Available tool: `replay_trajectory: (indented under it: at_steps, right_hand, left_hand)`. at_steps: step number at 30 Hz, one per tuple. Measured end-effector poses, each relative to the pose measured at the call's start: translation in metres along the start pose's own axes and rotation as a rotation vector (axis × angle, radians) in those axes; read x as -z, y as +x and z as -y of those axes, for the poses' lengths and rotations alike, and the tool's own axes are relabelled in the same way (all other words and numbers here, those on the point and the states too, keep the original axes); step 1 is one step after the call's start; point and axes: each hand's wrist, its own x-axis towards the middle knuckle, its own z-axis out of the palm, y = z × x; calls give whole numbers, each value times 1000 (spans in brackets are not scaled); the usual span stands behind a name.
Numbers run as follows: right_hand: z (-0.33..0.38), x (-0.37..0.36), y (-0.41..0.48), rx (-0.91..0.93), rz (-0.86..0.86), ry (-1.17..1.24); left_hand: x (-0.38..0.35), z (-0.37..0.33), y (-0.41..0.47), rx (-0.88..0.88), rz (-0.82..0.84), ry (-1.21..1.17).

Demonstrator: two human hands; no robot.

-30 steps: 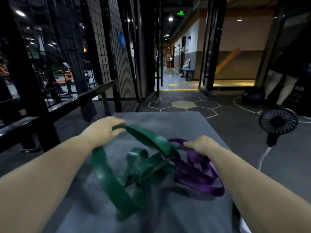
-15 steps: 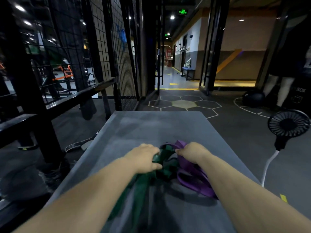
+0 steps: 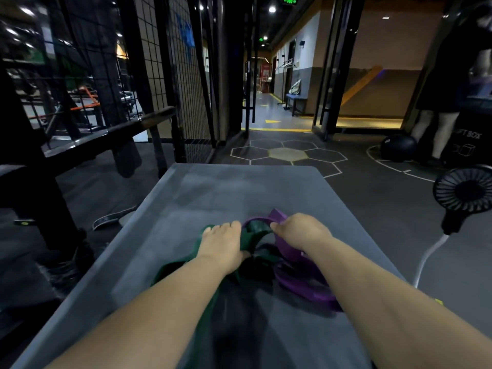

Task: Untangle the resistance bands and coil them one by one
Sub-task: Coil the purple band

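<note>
Green and purple rubber lie knotted together at the middle of a grey padded surface (image 3: 213,193). The green band (image 3: 253,234) sits at nine o'clock in the tangle, with one strand running back under the left forearm toward seven o'clock. The purple band (image 3: 300,284) is piled in loose loops at three o'clock and trails off toward five. The two cross where a purple loop arches over a green fold, at twelve o'clock in the heap.

The left hand (image 3: 226,242) lies palm down on the green band with its fingers curled over the strap, gripping it. The right hand (image 3: 300,230), just beside it, has its fingers bent down onto the top purple loop and holds that. Its fingertips are hidden, so how tightly it holds cannot be told.

On the dark floor at two o'clock from the bands stands a small black fan (image 3: 463,193), with a white cable (image 3: 428,254) dropping from its handle. Hexagon floor markings (image 3: 287,154) lie at twelve o'clock, beyond the far edge of the pad. Farther out at one o'clock a black ball (image 3: 398,147) rests near a standing person's legs (image 3: 442,134). A black wire-mesh panel (image 3: 183,75) rises at eleven o'clock.
</note>
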Motion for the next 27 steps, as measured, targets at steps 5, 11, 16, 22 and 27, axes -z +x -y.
replay_trajectory:
  at_steps: [5,11,16,22,27]
  right_hand:
    - [5,2,3,-43,-56,-8]
    - [17,5,5,-37,-70,-8]
    - [23,15,-2,-18,-77,-37]
    - [12,33,-1,-103,-14,-128]
    - [-7,33,0,-120,41,-151]
  left_hand:
    - [13,10,-3,1,2,78]
    - [22,12,-6,-99,266,-78]
    - [54,9,-9,-388,139,-49]
    - [99,39,1,-468,-111,-217]
    - [125,65,6,-291,-248,-485]
